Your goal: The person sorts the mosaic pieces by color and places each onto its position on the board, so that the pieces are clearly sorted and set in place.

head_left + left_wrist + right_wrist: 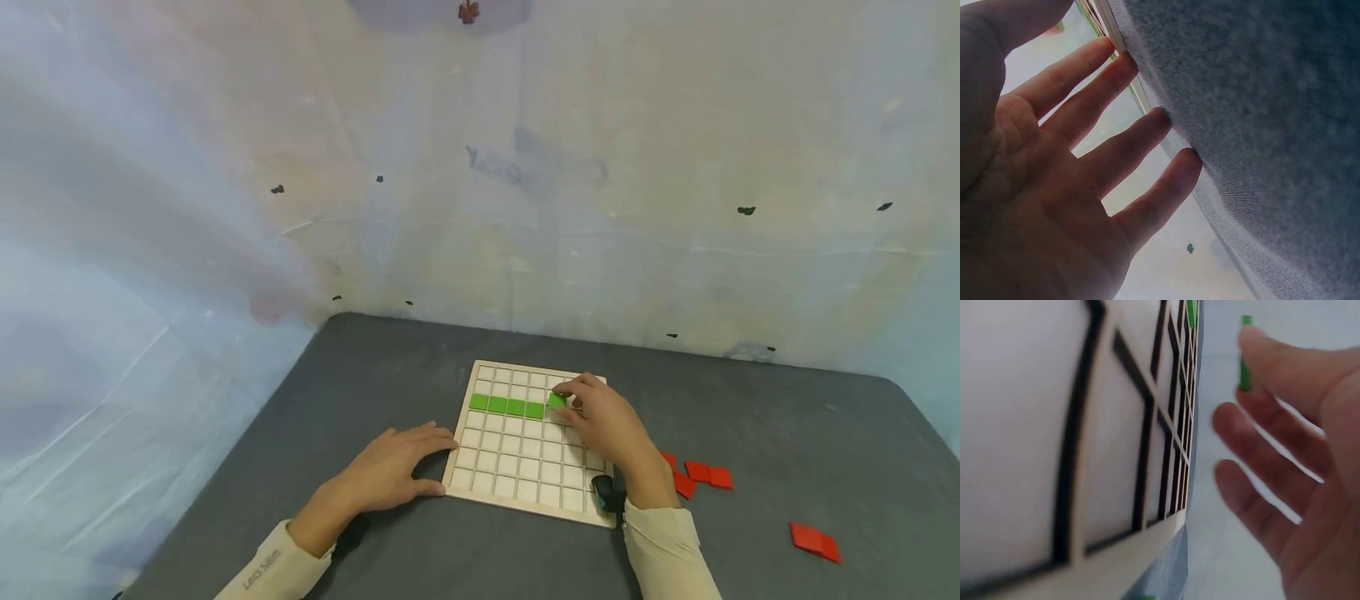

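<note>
A pale wooden grid board (pixel 527 502) lies on the dark table, with a row of several green square tiles (pixel 516 407) set in one of its upper rows. Between thumb and finger, my right hand (pixel 606 421) pinches another green tile (pixel 1245 356); in the right wrist view that tile is apart from the board's surface. My left hand (pixel 393 468) rests at the board's left edge, fingers spread and fairly straight. Its fingertips (pixel 1124 61) meet the board's side in the left wrist view.
Red tiles (pixel 697 472) lie loose on the table right of the board, partly behind the right forearm. Farther right is another small group of red tiles (pixel 813 542). A pale plastic sheet (pixel 525 208) hangs behind the grey table (pixel 390 358).
</note>
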